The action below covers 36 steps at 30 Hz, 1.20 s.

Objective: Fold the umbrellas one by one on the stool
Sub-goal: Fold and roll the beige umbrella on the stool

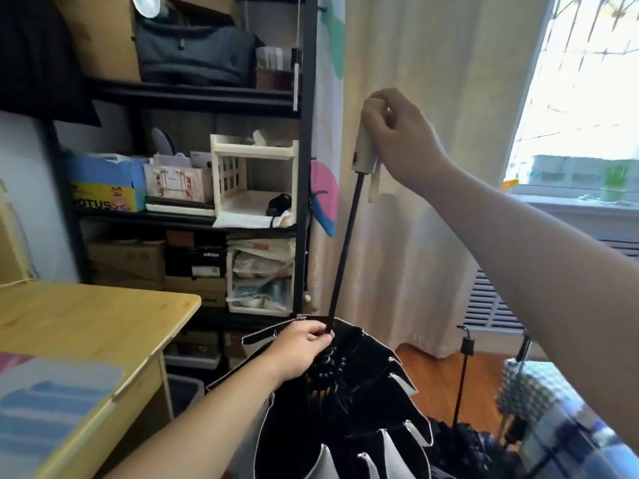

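Two umbrellas were in view. The main one, a black umbrella [345, 402] with white-edged panels and a slim black shaft [345, 247], hung upside down in mid-air in front of the person, handle up, canopy loosely collapsed at the bottom of the frame. The right hand [397, 140] had its fingers curled round the cream handle [366, 146], a chunky rounded-off block with a strap dangling off it. The left hand [301, 350] pinched the shaft right where it met the canopy, next to the cluster of metal rib joints. The second umbrella [473, 444], dark with small dots, lay lower right with its thin black shaft sticking up; couldn't tell what it rested on, and no stool was plainly visible. A pale wooden worktop [103, 323] sat to the left with a translucent plastic box [52, 402] on it, contents blurred. Behind stood a black metal shelf unit [304, 167] stuffed with cardboard boxes, a grey bag, shoe boxes and a cream slatted crate [252, 178] holding something small and black. A beige curtain [449, 81] hung beside the window.
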### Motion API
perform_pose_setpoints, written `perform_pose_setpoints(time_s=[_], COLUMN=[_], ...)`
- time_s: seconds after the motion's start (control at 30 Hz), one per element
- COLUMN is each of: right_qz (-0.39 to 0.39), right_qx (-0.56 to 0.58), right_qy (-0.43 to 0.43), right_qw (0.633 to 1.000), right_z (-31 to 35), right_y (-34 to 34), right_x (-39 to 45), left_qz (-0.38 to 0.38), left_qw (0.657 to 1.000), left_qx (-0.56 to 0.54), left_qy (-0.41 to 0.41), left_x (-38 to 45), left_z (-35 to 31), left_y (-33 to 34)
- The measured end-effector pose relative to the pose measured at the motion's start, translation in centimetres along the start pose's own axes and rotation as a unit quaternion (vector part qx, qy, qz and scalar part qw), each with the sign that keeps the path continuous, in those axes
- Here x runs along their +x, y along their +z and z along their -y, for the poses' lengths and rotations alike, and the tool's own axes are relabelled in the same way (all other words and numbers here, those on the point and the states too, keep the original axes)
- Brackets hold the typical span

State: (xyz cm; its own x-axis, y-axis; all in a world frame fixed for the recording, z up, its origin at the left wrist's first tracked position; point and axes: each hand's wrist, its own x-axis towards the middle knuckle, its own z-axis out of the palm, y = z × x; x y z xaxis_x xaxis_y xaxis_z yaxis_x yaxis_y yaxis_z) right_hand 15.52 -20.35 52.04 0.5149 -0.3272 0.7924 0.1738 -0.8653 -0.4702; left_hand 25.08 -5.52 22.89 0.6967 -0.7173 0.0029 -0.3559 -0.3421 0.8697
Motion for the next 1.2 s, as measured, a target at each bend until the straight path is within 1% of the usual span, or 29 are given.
perform_pose_setpoints(time_s=[0.13,0.27,0.33,0.47,0.6,0.73,0.83,0.97,1.2], right_qz=[0.001,0.002,0.009,0.049,0.059,0.05,0.047,0.053,0.098], right_qx=[0.032,0.066,0.059,0.042,0.043,0.056,0.041,0.026,0.06], right_qy=[-0.029,-0.038,-0.044,-0.037,-0.015,0.007,0.021,0.042,0.038], right_qw=[0.999,0.997,0.997,0.997,0.997,0.997,0.998,0.997,0.993], right_z=[1.5,3.0,2.9,-0.3,-3.2,-5.0,-6.5,-8.3,-10.4], right_y=[1.4,2.9,4.0,7.3,10.0,9.7,9.2,9.5,13.2], right_x=[-0.8,-1.2,-1.8,-5.3,-9.4,-11.0,-11.6,-13.6,-18.3], left_qz=[-0.015,-0.034,-0.034,-0.035,-0.04,-0.019,-0.006,-0.016,-0.037], left_qw=[0.999,0.999,0.998,0.994,0.992,0.993,0.993,0.996,0.995], left_qx=[0.025,-0.036,-0.061,-0.104,-0.121,-0.115,-0.117,-0.08,-0.094], left_qy=[0.021,0.006,-0.006,-0.016,-0.012,0.011,0.016,0.027,0.009], left_x=[-0.5,-0.8,-0.9,-1.0,-0.7,0.0,0.5,0.7,0.6], left_z=[2.1,3.0,3.3,3.6,4.3,4.7,4.2,3.3,4.4], left_y=[0.3,-0.2,-0.4,-0.7,-0.9,-0.5,0.0,0.2,-0.2])
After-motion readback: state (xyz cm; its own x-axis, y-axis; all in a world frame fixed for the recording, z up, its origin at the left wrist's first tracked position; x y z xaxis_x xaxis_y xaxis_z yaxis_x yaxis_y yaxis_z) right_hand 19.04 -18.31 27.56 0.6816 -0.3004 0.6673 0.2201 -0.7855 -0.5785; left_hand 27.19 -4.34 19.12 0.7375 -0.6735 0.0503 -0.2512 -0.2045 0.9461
